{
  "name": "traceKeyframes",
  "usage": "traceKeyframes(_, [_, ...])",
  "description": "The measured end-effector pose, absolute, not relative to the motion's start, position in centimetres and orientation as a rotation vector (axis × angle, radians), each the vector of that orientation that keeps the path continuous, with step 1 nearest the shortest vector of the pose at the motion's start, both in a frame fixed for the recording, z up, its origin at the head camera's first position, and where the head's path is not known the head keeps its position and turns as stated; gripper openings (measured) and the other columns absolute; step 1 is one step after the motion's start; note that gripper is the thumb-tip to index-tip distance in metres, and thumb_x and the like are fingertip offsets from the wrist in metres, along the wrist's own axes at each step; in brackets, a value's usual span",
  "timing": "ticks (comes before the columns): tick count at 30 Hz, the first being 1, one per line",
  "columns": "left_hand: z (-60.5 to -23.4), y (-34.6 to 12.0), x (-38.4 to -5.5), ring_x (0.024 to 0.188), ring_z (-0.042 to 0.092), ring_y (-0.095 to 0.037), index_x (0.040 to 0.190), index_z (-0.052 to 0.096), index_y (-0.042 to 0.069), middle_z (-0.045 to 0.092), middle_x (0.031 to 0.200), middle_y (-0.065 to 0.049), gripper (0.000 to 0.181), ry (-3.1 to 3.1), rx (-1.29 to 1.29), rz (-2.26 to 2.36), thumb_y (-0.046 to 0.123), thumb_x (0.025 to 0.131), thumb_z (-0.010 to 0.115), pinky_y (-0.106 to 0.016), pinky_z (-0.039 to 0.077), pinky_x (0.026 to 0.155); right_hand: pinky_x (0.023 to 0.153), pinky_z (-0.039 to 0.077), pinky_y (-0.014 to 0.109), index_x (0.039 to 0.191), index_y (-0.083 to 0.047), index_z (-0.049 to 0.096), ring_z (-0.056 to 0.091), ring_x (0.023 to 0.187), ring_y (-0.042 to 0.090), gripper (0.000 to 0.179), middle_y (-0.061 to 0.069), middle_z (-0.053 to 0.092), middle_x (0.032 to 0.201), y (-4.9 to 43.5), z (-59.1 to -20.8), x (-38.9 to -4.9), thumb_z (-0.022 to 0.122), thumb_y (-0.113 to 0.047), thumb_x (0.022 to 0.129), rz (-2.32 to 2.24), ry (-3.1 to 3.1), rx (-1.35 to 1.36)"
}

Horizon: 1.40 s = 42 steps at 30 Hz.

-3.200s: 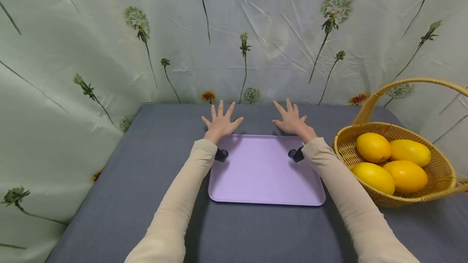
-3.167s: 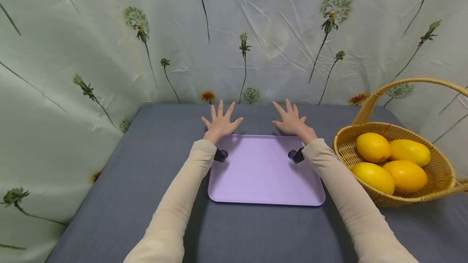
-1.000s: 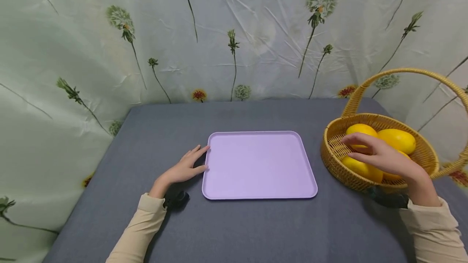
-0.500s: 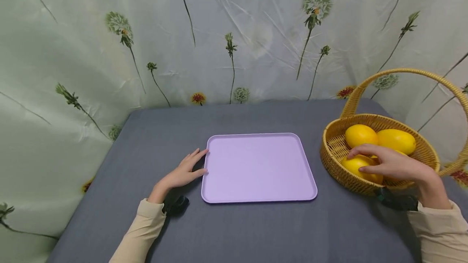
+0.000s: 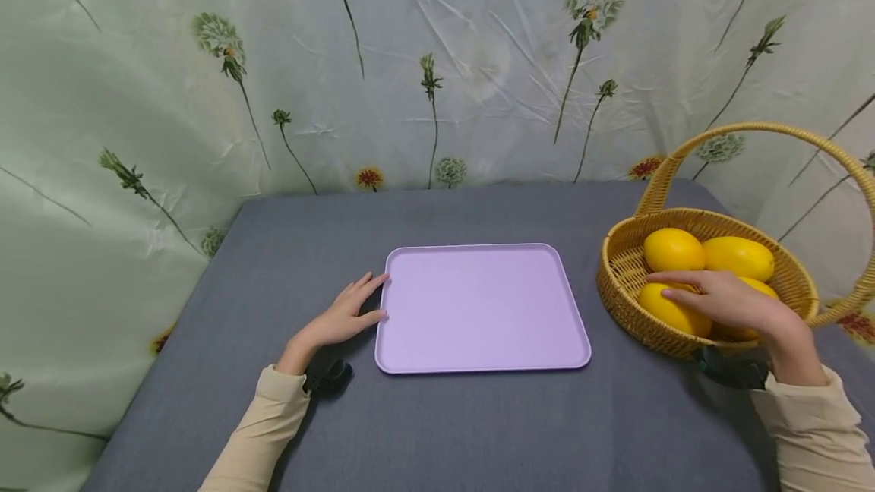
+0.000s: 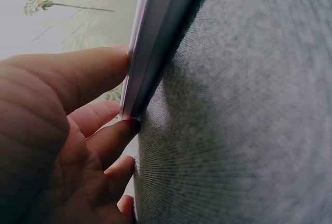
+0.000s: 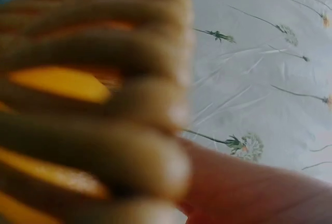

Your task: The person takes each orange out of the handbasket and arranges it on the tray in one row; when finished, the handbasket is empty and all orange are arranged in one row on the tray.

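In the head view my left hand [image 5: 339,317] lies at the left rim of the lilac tray [image 5: 481,310], fingers loosely extended. The left wrist view shows its thumb [image 6: 101,71] and fingertips against the tray's edge [image 6: 148,42]. My right hand [image 5: 734,301] reaches into the wicker basket [image 5: 618,310], over the near left yellow, mango-like fruit [image 5: 673,313]. Its fingers stretch across the fruit's far side, with the thumb near its top. The right wrist view is mostly blocked by the blurred basket wall [image 7: 150,42], with yellow fruit [image 7: 62,83] showing through the gaps.
Two more yellow fruits, one rounder [image 5: 673,250] and one longer [image 5: 740,258], lie at the back of the basket; another [image 5: 759,288] is partly behind my right hand. The basket's tall handle [image 5: 759,127] arches above. A flowered curtain [image 5: 478,97] hangs behind the grey tabletop [image 5: 478,431].
From spread beyond the tray, my left hand has come to its left rim and my right hand into the basket. Lately the right hand has lowered over the near left fruit, its thumb drawing toward the fingers.
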<state>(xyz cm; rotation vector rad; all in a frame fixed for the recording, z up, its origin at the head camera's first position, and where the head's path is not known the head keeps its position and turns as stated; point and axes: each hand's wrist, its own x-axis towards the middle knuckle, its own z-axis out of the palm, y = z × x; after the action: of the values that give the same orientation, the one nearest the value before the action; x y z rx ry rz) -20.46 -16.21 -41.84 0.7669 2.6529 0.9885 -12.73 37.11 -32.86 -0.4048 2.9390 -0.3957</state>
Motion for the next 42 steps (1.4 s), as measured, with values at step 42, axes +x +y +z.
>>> traceKeyframes(42, [-41.6,-17.0,-20.7,0.144,0.009,-0.047,0.146,0.031,0.004,0.021,0.153,-0.026,0.072,2.591,0.816,1.048,0.024,0.086,0.066,-0.065,0.004,0.113,0.076,0.03,0.013,0.132,-0.028,0.054,0.032,0.099,-0.022,0.052,-0.029,0.049,0.122,35.8,-32.8,-12.5,0.07,-0.024,0.083,-0.918,3.177,-0.298])
